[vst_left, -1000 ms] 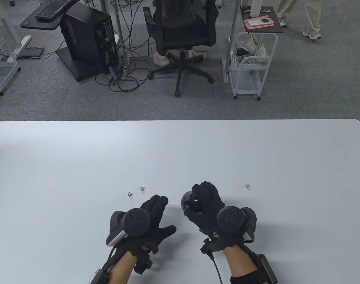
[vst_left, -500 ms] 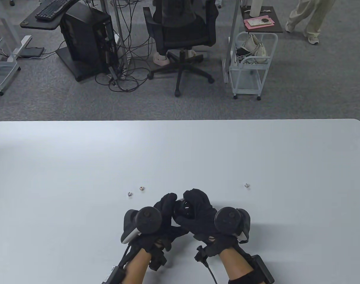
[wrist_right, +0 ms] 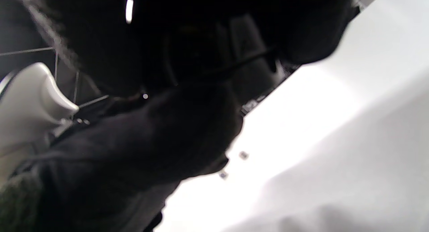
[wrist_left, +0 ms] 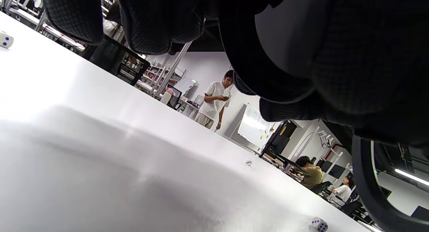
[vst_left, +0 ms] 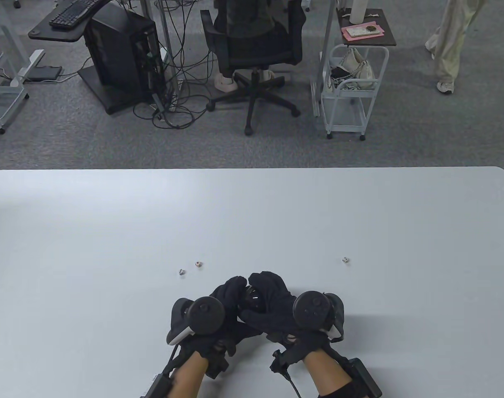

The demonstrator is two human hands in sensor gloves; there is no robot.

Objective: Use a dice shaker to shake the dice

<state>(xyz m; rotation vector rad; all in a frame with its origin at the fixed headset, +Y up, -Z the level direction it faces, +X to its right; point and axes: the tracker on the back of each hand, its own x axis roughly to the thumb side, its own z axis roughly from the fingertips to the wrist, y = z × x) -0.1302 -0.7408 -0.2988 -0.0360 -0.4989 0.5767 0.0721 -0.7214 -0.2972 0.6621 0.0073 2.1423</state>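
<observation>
A black dice shaker (vst_left: 252,300) is held just above the white table (vst_left: 252,215), near its front edge. My right hand (vst_left: 269,291) grips it from the right and over the top. My left hand (vst_left: 231,295) cups its left side. Only a glossy strip of the shaker shows between the gloves. Three small dice lie loose on the table: two to the left, a white one (vst_left: 182,272) and a tan one (vst_left: 198,264), and one to the right (vst_left: 345,260). In the left wrist view the dice (wrist_left: 248,162) show under my fingers (wrist_left: 157,21). The right wrist view is mostly dark glove.
Beyond the table's far edge stand an office chair (vst_left: 256,45), a computer tower (vst_left: 123,58) with cables, and a white wire cart (vst_left: 351,91). A person's legs (vst_left: 451,45) show at the far right.
My right hand carried the shaker left and toward the front edge. My left hand moved right from flat on the table and closed around the shaker. The dice stayed put.
</observation>
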